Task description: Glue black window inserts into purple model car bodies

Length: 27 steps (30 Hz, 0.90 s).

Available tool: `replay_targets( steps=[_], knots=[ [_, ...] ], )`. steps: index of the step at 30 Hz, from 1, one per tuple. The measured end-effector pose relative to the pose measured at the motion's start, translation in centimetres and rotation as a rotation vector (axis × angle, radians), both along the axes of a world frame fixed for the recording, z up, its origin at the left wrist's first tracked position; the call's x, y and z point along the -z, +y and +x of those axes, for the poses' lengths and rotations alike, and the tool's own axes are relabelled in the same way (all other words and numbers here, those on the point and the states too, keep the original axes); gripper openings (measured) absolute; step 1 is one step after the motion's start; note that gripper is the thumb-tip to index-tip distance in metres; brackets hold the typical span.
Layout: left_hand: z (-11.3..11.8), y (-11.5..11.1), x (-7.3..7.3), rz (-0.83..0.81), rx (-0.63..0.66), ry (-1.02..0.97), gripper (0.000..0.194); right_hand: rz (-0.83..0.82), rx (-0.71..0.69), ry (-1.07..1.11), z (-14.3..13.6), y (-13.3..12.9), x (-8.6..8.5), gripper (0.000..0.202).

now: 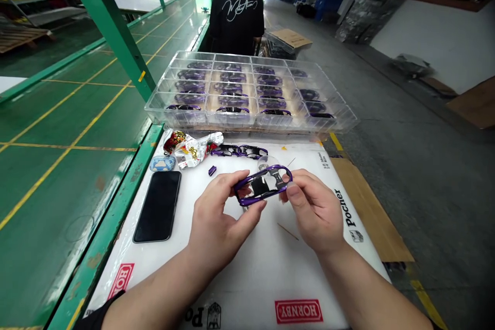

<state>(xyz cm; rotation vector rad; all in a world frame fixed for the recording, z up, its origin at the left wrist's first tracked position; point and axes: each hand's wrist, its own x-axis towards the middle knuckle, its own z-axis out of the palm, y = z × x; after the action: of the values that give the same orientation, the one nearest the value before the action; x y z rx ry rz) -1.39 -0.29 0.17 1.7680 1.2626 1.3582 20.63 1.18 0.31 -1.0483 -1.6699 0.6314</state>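
Observation:
A purple oval frame [264,184] with black inner parts is held above the white work surface [247,278]. My left hand [228,211] grips its left end, thumb along the lower edge and fingers behind. At the right end, my right hand [313,203] pinches the frame between thumb and fingers. Two similar purple frames [253,151] lie just beyond my hands, beside a small round clear dish [267,163]. A small purple piece [212,170] rests to their left. One thin brown stick [288,231] lies below my right hand.
Beyond the surface stands a clear compartment tray [247,121] with many purple frames. At left are a black phone [158,206], a blue item [162,163] and crumpled wrappers [193,149]. A green post [112,31] rises at left. A person [236,15] sits ahead.

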Motion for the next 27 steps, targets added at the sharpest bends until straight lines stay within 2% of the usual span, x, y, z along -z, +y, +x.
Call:
replay_targets(
  steps=[4, 17, 23, 27],
  knots=[
    [-0.12, -0.17, -0.11, 0.064, 0.014, -0.002, 0.047, 0.006, -0.008, 0.017, 0.06, -0.21, 0.12, 0.034],
    [-0.11, -0.08, -0.18, 0.062, -0.007, 0.005, 0.045, 0.025, -0.016, 0.011, 0.05, -0.17, 0.59, 0.031],
    [0.02, -0.13, -0.28, 0.014, -0.027, -0.011, 0.039, 0.055, -0.009, -0.018, 0.10, -0.19, 0.53, 0.027],
    [-0.11, -0.05, -0.18, -0.012, -0.009, -0.024, 0.042, 0.052, -0.019, -0.002, 0.18, -0.28, 0.66, 0.025]
  ],
)
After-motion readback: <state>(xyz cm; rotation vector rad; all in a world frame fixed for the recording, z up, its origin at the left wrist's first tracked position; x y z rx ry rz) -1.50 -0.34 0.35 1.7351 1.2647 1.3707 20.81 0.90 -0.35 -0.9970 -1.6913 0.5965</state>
